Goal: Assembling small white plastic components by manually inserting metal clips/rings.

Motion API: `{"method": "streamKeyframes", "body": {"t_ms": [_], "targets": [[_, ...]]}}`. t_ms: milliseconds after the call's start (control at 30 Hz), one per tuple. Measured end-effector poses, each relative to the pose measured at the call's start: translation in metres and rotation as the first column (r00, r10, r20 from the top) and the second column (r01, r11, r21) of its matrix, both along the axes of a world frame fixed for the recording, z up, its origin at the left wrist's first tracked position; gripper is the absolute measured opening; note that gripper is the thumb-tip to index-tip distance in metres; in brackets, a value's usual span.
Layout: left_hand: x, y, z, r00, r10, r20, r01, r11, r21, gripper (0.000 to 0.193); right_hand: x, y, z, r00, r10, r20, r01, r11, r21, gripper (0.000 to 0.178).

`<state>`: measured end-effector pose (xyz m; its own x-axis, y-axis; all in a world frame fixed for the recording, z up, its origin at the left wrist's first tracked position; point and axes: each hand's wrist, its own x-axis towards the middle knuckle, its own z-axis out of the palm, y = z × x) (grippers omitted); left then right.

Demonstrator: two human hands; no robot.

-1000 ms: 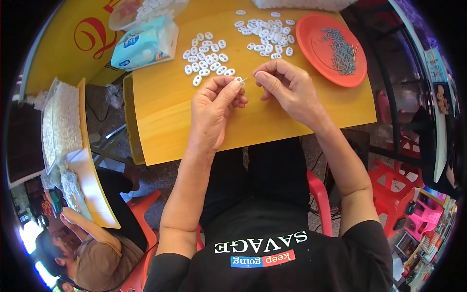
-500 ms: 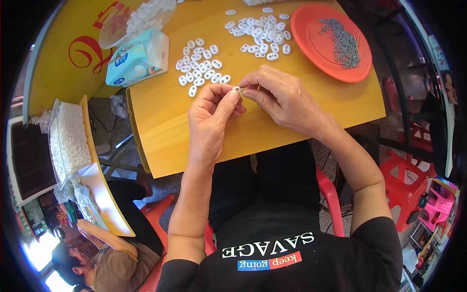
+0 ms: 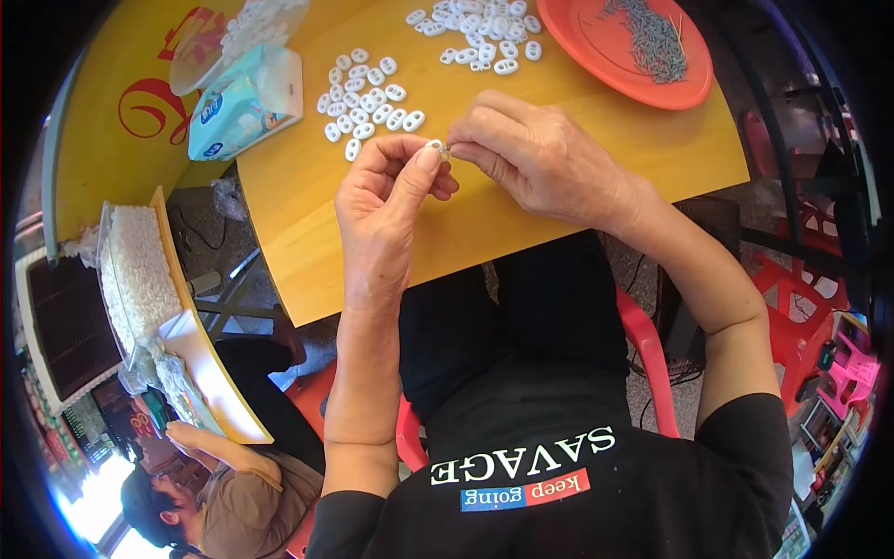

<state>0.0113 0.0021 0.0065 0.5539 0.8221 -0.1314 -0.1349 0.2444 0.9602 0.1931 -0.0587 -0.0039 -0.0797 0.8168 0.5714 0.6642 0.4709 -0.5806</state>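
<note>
My left hand (image 3: 384,196) pinches a small white oval piece with two holes (image 3: 434,144) between thumb and forefinger above the table. Close against it, the fingertips of my right hand (image 3: 535,154) are pressed together at the piece's right side. A tiny dark tip shows there, too small to name. Beyond my left hand lies a loose group of similar white two-holed ovals (image 3: 376,96). A bigger heap of white ovals (image 3: 480,23) sits farther back. At the far right, a red plate (image 3: 596,70) carries a pile of small grey screw-like pins (image 3: 657,47).
A blue-and-white tissue pack (image 3: 247,107) and a clear bag of white pieces (image 3: 247,33) stand at the yellow table's (image 3: 307,252) far left. Left of me, another person (image 3: 233,498) sits by a side table with a clear bin of white bits (image 3: 138,270). Red stools (image 3: 796,312) stand right.
The whole view has shifted, so table items sit higher and farther left. Both hands stay together at the white oval piece, the right fingers bent slightly differently.
</note>
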Motion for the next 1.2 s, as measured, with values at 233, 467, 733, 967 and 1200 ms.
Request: {"method": "streamKeyframes", "body": {"t_ms": [233, 467, 733, 967, 1200], "targets": [[0.002, -0.01, 0.005, 0.999, 0.016, -0.033, -0.012, 0.993, 0.114, 0.012, -0.003, -0.005, 0.003, 0.994, 0.066, -0.083, -0.067, 0.998, -0.015, 0.005], [0.003, -0.016, -0.001, 0.985, 0.08, -0.155, -0.043, 0.973, 0.228, 0.01, -0.009, -0.005, 0.001, 0.988, 0.053, -0.143, -0.065, 0.994, -0.084, 0.005], [-0.003, 0.0, -0.008, 0.998, 0.027, -0.057, -0.026, 0.999, 0.024, 0.017, -0.001, 0.005, 0.011, 0.992, 0.029, -0.123, -0.062, 0.96, -0.274, 0.008], [-0.004, -0.002, -0.003, 0.999, 0.029, -0.027, -0.029, 0.999, -0.029, 0.017, -0.004, 0.003, 0.012, 0.996, 0.009, -0.088, -0.016, 0.997, -0.079, 0.011], [-0.003, -0.013, -0.004, 0.997, 0.081, -0.018, -0.081, 0.997, 0.013, 0.015, -0.014, -0.004, 0.006, 0.959, -0.061, -0.275, 0.002, 0.978, -0.209, 0.011]]}}
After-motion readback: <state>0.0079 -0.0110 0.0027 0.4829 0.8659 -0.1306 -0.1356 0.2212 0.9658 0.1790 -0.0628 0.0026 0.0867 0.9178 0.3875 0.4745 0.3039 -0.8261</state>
